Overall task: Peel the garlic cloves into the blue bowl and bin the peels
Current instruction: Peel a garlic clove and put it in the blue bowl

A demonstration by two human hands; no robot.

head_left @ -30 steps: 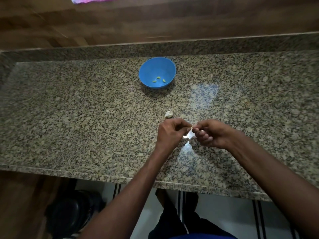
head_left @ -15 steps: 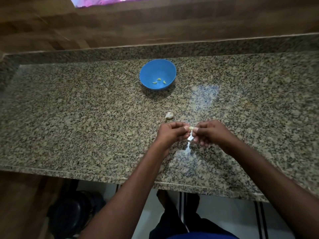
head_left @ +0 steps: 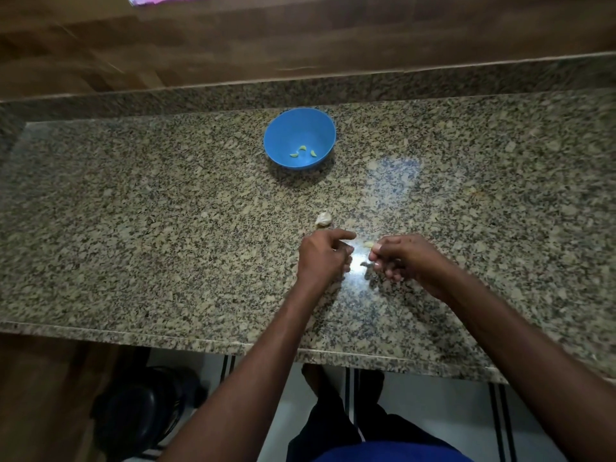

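Observation:
The blue bowl point(head_left: 278, 128) stands at the back middle of the granite counter with three peeled garlic cloves point(head_left: 302, 151) in it. My right hand point(head_left: 405, 258) pinches a pale garlic clove point(head_left: 368, 244) at its fingertips, low over the counter. My left hand point(head_left: 320, 258) is a short gap to its left. Its index finger points toward the clove and its other fingers are curled; whether they hold a peel is hidden. A small whitish piece of unpeeled garlic point(head_left: 323, 220) lies on the counter just beyond my left hand.
The granite counter point(head_left: 166, 228) has a raised back ledge under a wooden wall. A bright light reflection lies between my hands. Below the front edge, at the lower left, a dark round object point(head_left: 140, 411) sits on the floor. My legs show under the counter.
My hands, which met on the clove, have drawn apart. The clove stays with my right hand, and my left index finger has straightened.

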